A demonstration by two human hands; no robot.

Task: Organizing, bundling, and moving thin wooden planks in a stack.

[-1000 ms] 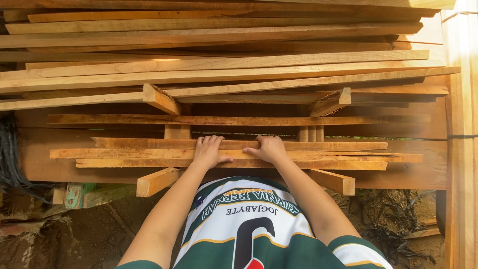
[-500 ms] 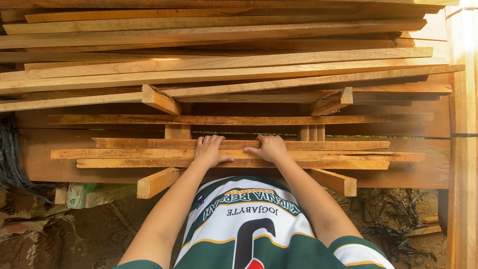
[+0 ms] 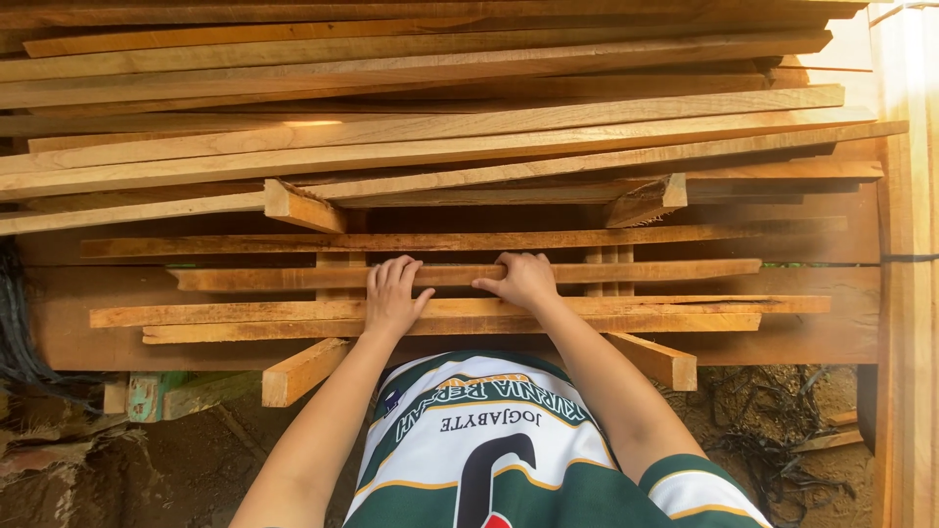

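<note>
Viewer: a person in a green and white jersey [image 3: 489, 460], bottom centre of the frame, both arms reaching up the picture toward a lumber stack.
Left hand [image 3: 391, 293]: centre of the frame, fingers together, laid flat over the near edge of a long thin pale wooden slat [image 3: 626, 271]; whether the thumb hooks beneath is hidden.
Right hand [image 3: 523, 279]: just right of it, fingers curled over the same slat's top edge, thumb pointing left.
Slat position: lying level across mid-frame, above two similar slats [image 3: 245, 323], resting on short cross blocks [image 3: 298, 372].
Handling: looks light, stiff along its length but likely springy at the ends; rough sawn, splinter risk; a hold near the middle, hands somewhat apart, seems balanced.
Farther back: wide tan sawn planks [image 3: 440, 127] piled across the upper frame.
Ground: dark soil [image 3: 186, 460], lower left.
</note>
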